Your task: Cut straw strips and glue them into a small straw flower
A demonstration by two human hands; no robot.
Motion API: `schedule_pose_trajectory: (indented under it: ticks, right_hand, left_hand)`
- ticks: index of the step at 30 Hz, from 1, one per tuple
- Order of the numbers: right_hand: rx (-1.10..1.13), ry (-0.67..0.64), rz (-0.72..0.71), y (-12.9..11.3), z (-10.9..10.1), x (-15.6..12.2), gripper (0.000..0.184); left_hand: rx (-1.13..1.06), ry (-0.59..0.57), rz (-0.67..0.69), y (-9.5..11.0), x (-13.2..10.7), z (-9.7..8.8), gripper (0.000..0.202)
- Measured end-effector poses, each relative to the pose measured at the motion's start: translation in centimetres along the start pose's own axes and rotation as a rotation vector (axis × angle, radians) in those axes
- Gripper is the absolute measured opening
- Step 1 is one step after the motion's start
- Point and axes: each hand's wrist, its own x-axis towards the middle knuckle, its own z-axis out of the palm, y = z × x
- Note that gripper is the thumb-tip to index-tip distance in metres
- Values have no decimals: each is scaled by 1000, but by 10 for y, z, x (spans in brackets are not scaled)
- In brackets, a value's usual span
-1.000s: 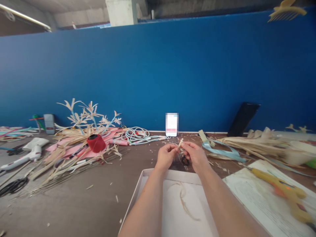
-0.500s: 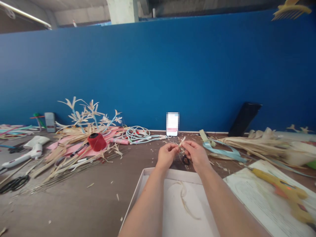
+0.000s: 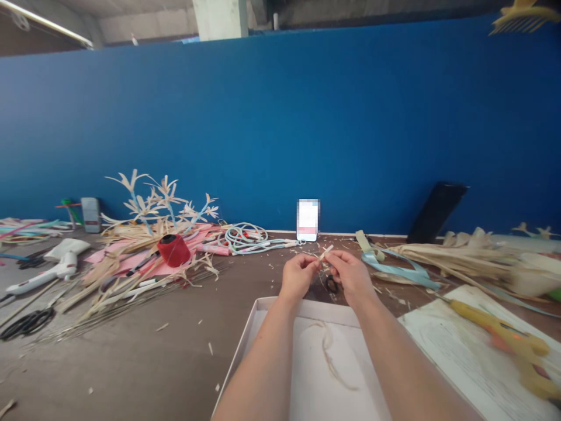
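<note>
My left hand [image 3: 298, 279] and my right hand [image 3: 352, 277] meet above the table, just beyond a white shallow box [image 3: 318, 309]. A small pale strip [image 3: 326, 251], like dried husk, sticks up between the fingertips. Both hands are closed in a pinch on it. Below them, partly covered by my right hand, lies a black looped handle [image 3: 332, 284], like that of scissors. A thin curled fibre [image 3: 326, 354] rests inside the box under my forearms.
A lit phone [image 3: 307, 220] leans against the blue partition [image 3: 280, 128]. Left are a red thread cone [image 3: 174, 251], husk flowers [image 3: 144, 207], a white glue gun [image 3: 61, 266] and black-handled scissors [image 3: 30, 323]. Right are husk bundles [image 3: 421, 257], blue ribbon [image 3: 403, 273] and a yellow glue gun [image 3: 495, 327] on paper.
The pale strip between my fingertips now lies more slanted and shows slightly more clearly. Both hands keep their pinch in nearly the same place, and the whole view has shifted a little.
</note>
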Motion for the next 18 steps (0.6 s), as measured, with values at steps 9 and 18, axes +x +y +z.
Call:
schedule_pose_trajectory:
  ticks: [9, 18]
  right_hand:
    - [0, -7, -3, 4, -1, 2, 23]
    - [7, -20, 25, 2, -1, 1, 25]
  left_hand:
    - [80, 12, 28, -2, 1, -2, 18]
    - [158, 42, 45, 0, -2, -1, 15]
